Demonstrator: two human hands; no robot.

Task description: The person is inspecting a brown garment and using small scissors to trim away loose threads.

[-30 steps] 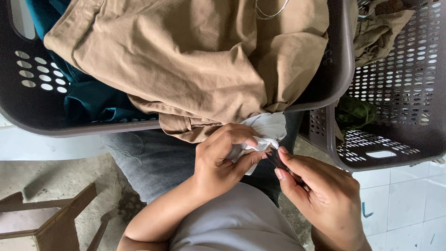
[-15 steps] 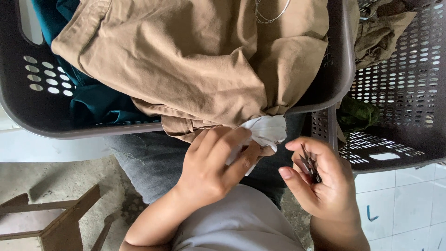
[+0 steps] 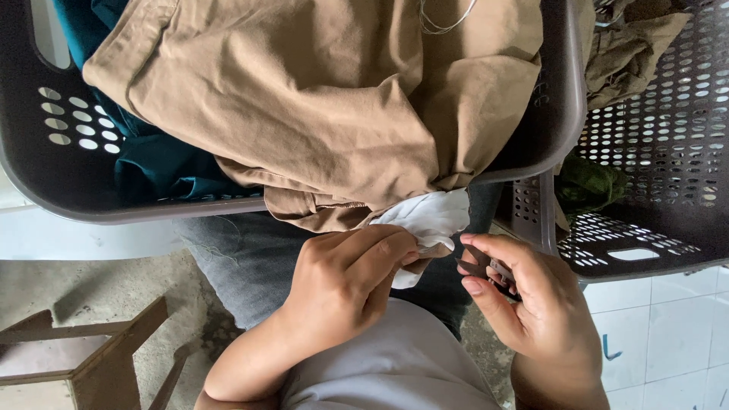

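fingers, left: curled and pinching a fold of white pocket lining [image 3: 429, 220] between thumb and forefinger [image 3: 380, 254]; left hand [image 3: 345, 281] sits just below the trousers' edge
fingers, right: thumb and forefinger [image 3: 486, 247] pressed together on a small dark tool [image 3: 486, 272]; its kind is too small to tell; tip points at the lining, just beside it; right hand [image 3: 531, 304] is palm-up
lining: hangs out from under the tan trousers [image 3: 326, 99], between the two hands, over the lap
trousers: draped across the dark grey laundry basket [image 3: 45, 175], spilling over its near rim; teal cloth [image 3: 159, 163] underneath
lap: grey jeans [image 3: 243, 258]; pale shirt [image 3: 387, 364] below
right side: second perforated grey basket [image 3: 668, 152] touching the first; olive garment [image 3: 630, 38] in it
floor: wooden frame [image 3: 106, 357] lower left; white tiles [image 3: 668, 334] lower right
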